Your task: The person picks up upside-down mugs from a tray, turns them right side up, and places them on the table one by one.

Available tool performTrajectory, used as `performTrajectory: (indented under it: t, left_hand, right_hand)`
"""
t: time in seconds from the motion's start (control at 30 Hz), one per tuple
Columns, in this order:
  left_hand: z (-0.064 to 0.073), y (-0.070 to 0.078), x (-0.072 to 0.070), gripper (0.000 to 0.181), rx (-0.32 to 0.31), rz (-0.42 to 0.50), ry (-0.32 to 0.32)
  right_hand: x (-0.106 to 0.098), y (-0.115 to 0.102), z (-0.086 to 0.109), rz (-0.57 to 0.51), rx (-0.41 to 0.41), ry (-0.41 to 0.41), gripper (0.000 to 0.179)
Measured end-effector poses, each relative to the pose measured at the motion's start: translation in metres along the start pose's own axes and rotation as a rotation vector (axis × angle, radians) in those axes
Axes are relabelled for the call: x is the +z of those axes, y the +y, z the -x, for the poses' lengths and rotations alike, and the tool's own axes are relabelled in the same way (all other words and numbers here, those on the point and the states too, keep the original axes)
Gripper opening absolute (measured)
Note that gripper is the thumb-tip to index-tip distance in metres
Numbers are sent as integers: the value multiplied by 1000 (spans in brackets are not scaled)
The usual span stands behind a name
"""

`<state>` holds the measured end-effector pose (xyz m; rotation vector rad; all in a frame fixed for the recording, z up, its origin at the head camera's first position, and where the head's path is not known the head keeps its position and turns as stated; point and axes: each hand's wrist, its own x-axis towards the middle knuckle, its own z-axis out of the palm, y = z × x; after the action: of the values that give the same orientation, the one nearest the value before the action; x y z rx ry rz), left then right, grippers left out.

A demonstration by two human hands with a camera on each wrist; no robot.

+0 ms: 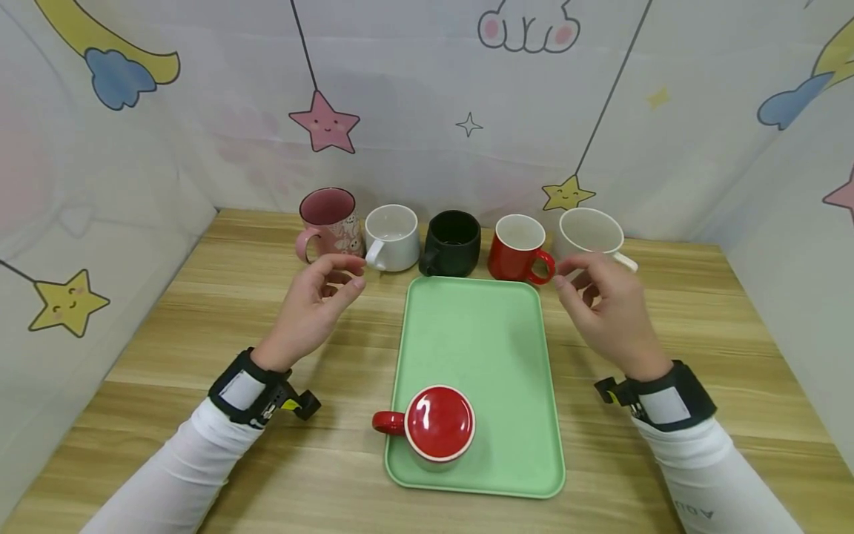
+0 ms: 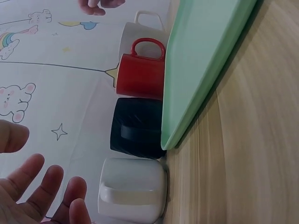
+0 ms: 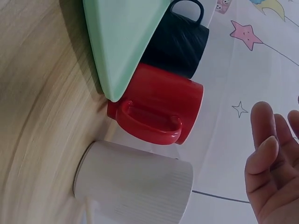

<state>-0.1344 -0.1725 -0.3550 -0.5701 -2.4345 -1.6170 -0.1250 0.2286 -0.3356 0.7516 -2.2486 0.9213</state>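
My left hand (image 1: 316, 308) hovers left of the green tray (image 1: 477, 334), fingers loosely bent and holding nothing. Its fingertips overlap the pink mug (image 1: 336, 231) and come close to the white mug (image 1: 394, 237) in the head view. On the other side, my right hand (image 1: 610, 315) is raised with thumb and fingers slightly curled, also holding nothing. It is nearest the red mug (image 1: 512, 256) with its handle to the right, and the larger white mug (image 1: 580, 233). An upside-down red mug (image 1: 440, 424) rests on the tray's near left corner, handle past the left edge.
A black mug (image 1: 452, 243) stands mid-row at the back, just beyond the tray's far edge. The row of mugs is close to a printed cloth wall (image 1: 414, 111), which also closes off both sides. Wooden tabletop (image 1: 167, 356) surrounds the tray.
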Motion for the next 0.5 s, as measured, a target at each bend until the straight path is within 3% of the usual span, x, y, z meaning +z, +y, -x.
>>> performTrajectory:
  t: [0.5]
  left_hand:
    - [1,-4,1,32,121,-194,-11]
  right_hand:
    - [5,-1,5,112,-86,-195,23]
